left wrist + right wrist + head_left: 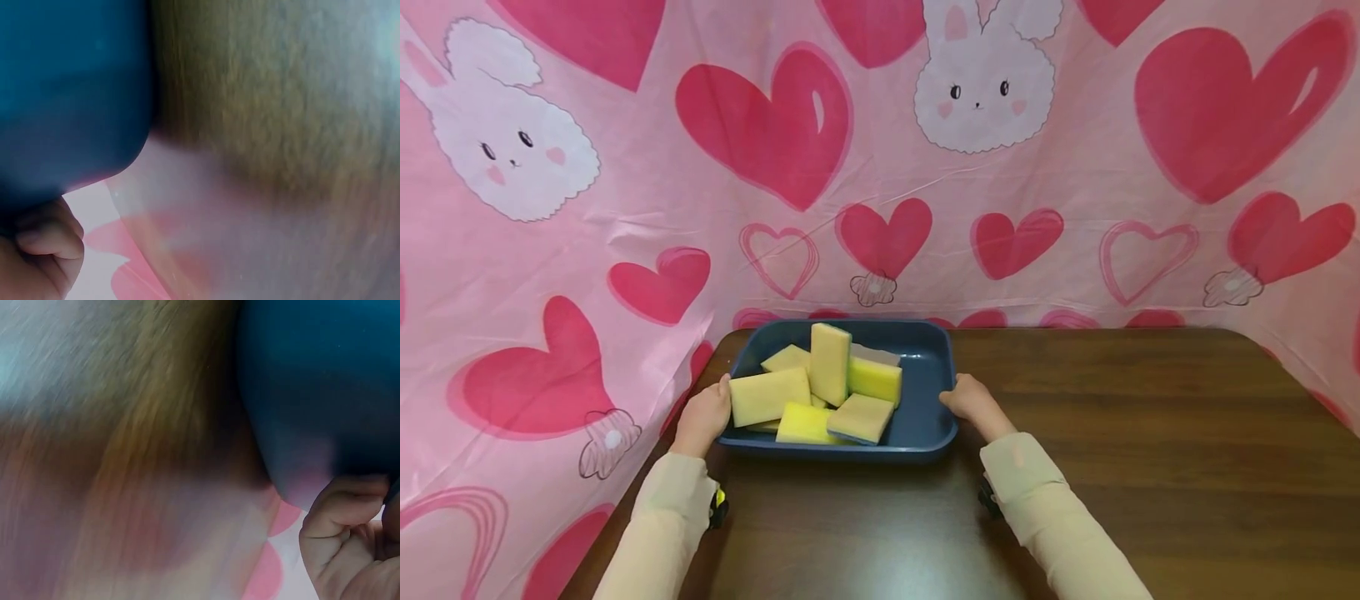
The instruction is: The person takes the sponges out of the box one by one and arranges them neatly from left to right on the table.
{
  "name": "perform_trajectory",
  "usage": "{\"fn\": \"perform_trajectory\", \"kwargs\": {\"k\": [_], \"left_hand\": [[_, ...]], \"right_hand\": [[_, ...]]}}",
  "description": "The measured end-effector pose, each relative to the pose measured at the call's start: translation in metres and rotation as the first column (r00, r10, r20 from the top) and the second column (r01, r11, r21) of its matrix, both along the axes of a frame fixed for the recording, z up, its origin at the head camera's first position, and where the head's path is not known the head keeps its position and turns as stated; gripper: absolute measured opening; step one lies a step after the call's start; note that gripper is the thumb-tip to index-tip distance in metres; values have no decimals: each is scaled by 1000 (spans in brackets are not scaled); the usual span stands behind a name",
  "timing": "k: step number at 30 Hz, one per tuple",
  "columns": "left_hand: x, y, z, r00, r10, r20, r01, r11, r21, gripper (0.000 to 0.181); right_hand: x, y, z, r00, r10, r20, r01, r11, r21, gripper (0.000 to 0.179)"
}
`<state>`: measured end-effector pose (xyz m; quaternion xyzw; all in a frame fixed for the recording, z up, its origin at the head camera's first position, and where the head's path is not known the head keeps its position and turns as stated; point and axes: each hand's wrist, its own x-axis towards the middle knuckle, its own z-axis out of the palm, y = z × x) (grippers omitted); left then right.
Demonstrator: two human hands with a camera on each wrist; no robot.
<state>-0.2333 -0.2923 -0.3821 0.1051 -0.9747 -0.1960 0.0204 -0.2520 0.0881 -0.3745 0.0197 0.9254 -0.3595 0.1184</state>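
A dark blue rectangular tray [927, 408] with rounded corners stands at the back left of the table in the head view. Several sponges lie heaped in its left and middle part: one pale sponge [830, 364] stands on end, and a bright yellow sponge [805, 423] lies near the front wall. My left hand [703, 415] grips the tray's left end, its curled fingers [53, 240] against the tray wall in the left wrist view. At the opposite end my right hand [974, 402] holds the rim, with bent fingers [340, 509] under the tray edge in the right wrist view.
The brown wooden table [1150, 467] stretches to the right of the tray and in front of it. A pink cloth [895, 179] with hearts and rabbits hangs behind the table and along its left side, close to my left hand.
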Motion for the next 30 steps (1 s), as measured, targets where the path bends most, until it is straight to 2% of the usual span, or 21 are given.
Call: {"fn": "perform_trajectory", "kwargs": {"k": [7,12,20,26,30], "left_hand": [[1,8,-3,999,-23,48,22,999,29,61],[5,19,-6,999,-34,30,33,998,53,60],[15,40,-8,1000,15,13,-16,998,66,58],[21,54,-7,997,77,7,-78,994,82,57],[27,65,-5,996,84,-10,-83,994,71,56]], "right_hand": [[3,14,-2,999,27,-27,-28,1000,-9,37],[7,26,-3,999,42,-26,-42,999,-25,35],[14,47,-4,997,80,-3,-80,997,-1,53],[23,60,-2,996,87,24,-85,994,-64,44],[27,70,-1,993,112,46,-107,990,-93,45]]}}
